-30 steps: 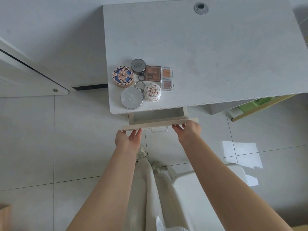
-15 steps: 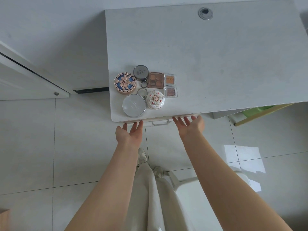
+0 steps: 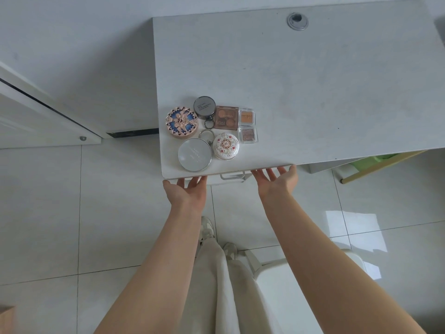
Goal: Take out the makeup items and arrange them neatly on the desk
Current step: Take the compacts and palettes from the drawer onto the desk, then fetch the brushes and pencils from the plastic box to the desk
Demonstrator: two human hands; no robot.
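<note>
**Flat hands at the drawer, compacts grouped above**

Both palms face the pale drawer front (image 3: 231, 175) under the grey desk top (image 3: 313, 80), fingers straight and holding nothing: the left hand (image 3: 186, 194) and right hand (image 3: 277, 180) sit either side of the metal handle, a pose suited to pushing evenly. The makeup sits clustered near the desk's front left corner (within easy reach): blue-and-rose ornate round compact (image 3: 181, 122), plain silver round compact (image 3: 194, 154), white floral round case (image 3: 225, 146), brown square eyeshadow palette (image 3: 226, 117).

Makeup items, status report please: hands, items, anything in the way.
Left hand open, right hand open, at desk edge. Makeup items grouped on desk. Nothing obstructing.
</note>
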